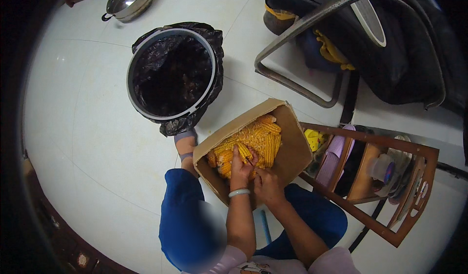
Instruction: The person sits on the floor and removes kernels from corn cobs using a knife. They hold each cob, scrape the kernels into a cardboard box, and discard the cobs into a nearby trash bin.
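A cardboard box (299,146) stands open between my knees. Inside it lie loose corn kernels (248,133) and several yellow corn cobs (270,149). My left hand (241,170), with a pale bangle at the wrist, holds one corn cob (244,150) tilted over the others. Close against it, my right hand (270,187) has curled fingers at the lower end of that cob. A thin dark sliver shows between the hands, too small to identify. What the right hand grips is hidden by its fingers.
A round bin (130,78) lined with a black plastic bag stands ahead, left of the box. A wooden shoe rack (369,213) with slippers is at right. Beyond it is a metal-framed chair (278,47). A lidded pot (135,7) sits on the tiled floor (98,128).
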{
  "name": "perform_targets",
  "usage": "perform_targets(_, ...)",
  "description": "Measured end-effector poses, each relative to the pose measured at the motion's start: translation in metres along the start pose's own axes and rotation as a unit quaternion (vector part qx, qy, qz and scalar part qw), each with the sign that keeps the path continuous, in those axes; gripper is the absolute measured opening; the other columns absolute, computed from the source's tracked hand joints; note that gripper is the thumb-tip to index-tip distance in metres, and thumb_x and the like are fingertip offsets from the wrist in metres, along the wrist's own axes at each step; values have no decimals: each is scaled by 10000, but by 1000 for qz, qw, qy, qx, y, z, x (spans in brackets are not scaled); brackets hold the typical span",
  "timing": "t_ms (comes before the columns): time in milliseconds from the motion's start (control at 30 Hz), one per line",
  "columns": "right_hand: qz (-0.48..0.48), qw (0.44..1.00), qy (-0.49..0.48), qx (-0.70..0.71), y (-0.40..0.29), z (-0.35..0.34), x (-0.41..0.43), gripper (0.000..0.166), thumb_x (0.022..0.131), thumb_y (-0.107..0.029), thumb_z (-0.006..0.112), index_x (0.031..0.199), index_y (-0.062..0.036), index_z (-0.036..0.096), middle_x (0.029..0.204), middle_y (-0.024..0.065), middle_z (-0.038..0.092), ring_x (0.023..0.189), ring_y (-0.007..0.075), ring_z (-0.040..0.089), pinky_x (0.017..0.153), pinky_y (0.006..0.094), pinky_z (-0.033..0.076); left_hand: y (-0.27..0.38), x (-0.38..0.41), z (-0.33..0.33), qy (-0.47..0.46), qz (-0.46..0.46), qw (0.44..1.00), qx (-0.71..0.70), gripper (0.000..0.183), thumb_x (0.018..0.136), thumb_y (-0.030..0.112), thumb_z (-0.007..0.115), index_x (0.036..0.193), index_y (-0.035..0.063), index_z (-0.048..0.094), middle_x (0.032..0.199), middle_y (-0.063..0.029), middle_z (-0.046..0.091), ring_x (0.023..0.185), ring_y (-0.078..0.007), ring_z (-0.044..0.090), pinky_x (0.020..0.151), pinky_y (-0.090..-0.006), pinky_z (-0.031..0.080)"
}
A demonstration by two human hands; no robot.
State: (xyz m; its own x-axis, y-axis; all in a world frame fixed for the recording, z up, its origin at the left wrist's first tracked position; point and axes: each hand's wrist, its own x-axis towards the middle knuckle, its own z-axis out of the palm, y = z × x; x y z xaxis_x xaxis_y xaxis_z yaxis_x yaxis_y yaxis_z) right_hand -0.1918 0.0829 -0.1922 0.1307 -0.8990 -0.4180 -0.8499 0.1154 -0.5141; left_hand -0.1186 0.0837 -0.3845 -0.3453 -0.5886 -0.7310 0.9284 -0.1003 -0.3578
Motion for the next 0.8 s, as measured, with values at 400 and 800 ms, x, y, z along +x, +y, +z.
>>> perform_targets(400,5,999,-28,-21,3,-3,-1,288,833,-117,512,1083,5,587,885,268,594,777,427,603,704,492,489,-7,-1,9,27,17,999,-9,529,904,505,478,964,-19,520,810,-107,541,709,-214,536,637,-319,491)
perform_targets(800,10,996,-43,-76,6,11,7,344,811,-109,524,1130,10,571,886,258,601,738,395,619,674,458,507,-8,7,9,23,26,998,45,621,924,580,308,860,-4,511,718,-94,490,625,-207,471,541,-325,414)
